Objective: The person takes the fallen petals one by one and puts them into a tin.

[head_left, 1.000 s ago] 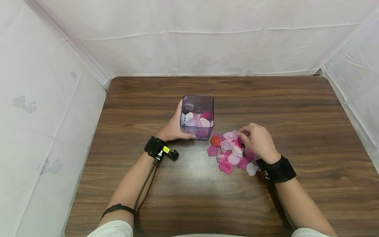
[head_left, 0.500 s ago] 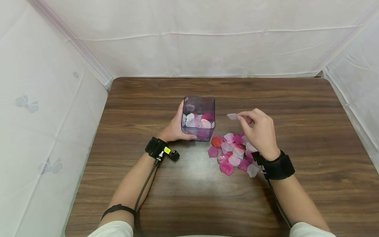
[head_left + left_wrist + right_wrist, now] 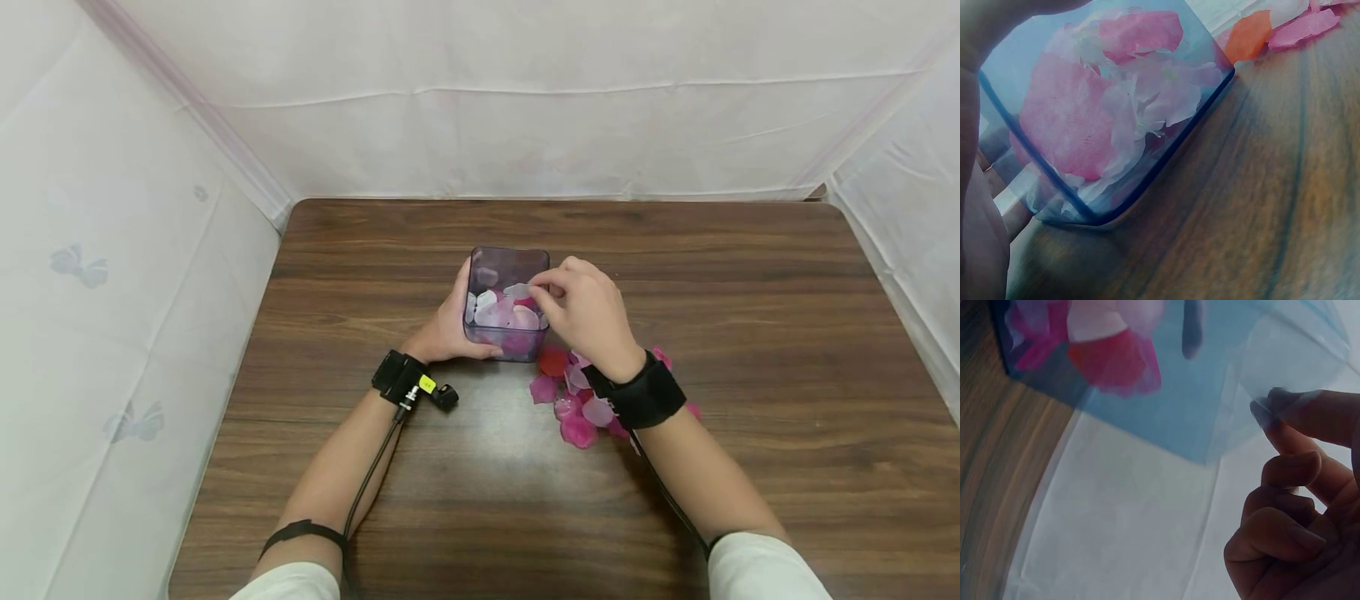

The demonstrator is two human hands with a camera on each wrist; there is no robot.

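Note:
My left hand grips a clear purple square box from its left side, thumb across the front. Pink, white and magenta petals lie inside it and press against the wall in the left wrist view. My right hand is at the box's right rim, thumb and forefinger pinching a pale, see-through petal. In the right wrist view that petal shows through the clear wall, with the other fingers curled below. The petal's tip is over the box's opening in the head view.
A loose heap of artificial petals, mostly pink with one orange-red petal, lies on the brown wooden table below my right wrist, which partly hides it. White cloth walls enclose the table's back and sides.
My right hand has lifted a pale petal from the heap and carried it up and left to the box's opening. The left hand and box have stayed nearly in place.

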